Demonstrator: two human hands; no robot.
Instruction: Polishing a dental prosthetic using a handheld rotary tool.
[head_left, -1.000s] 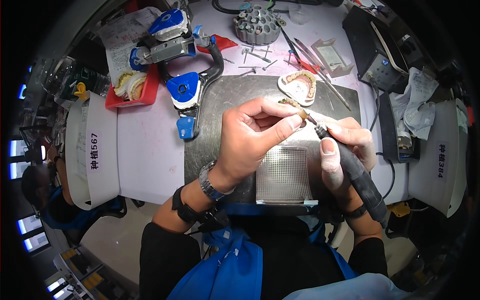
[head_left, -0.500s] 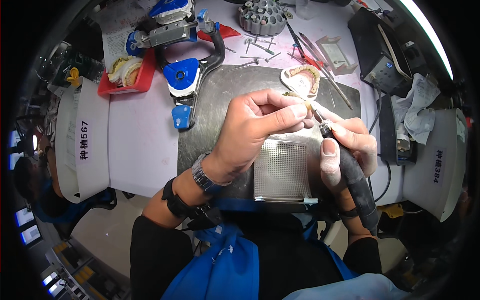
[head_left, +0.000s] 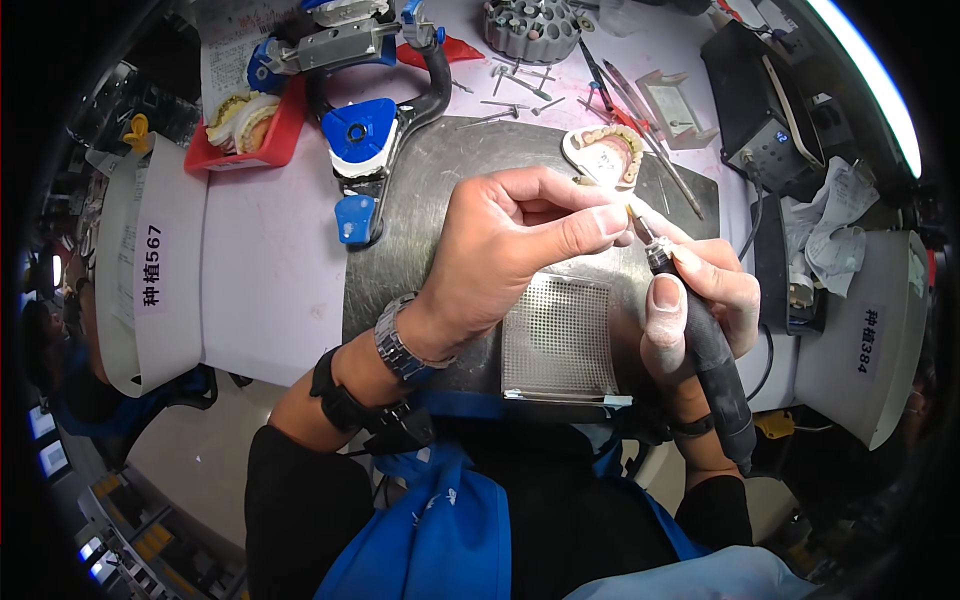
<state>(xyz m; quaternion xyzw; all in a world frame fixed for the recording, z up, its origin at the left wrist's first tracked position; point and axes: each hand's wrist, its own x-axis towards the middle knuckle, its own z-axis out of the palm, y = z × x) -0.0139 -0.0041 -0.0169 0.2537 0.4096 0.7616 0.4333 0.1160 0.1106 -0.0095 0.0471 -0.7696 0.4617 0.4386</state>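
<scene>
My left hand (head_left: 520, 235) pinches a small, pale yellowish dental piece between thumb and fingertips; mostly hidden by the fingers, its exact shape cannot be made out. Wrapped in my right hand (head_left: 690, 300) is a black rotary handpiece (head_left: 722, 385), its thin bur pointing up and left at that piece. The bur tip appears to meet it, though glare blurs the contact. Just beyond my fingertips lies a dental model (head_left: 607, 158) with an arch of teeth. Under both hands are a grey metal plate (head_left: 400, 240) and a perforated metal tray (head_left: 558, 340).
A blue, white and black articulator (head_left: 362, 132) stands left of the plate. Beside it, a red tray (head_left: 275, 150) holds dental models. Farther back are loose burs (head_left: 513, 108) and a grey bur holder (head_left: 530, 35). A black control box (head_left: 765, 135) and white bins (head_left: 865, 385) flank the right.
The whole view has shifted slightly, with the left-side things moving left in the picture. My hands keep the same grip, the bur still held at the dental piece.
</scene>
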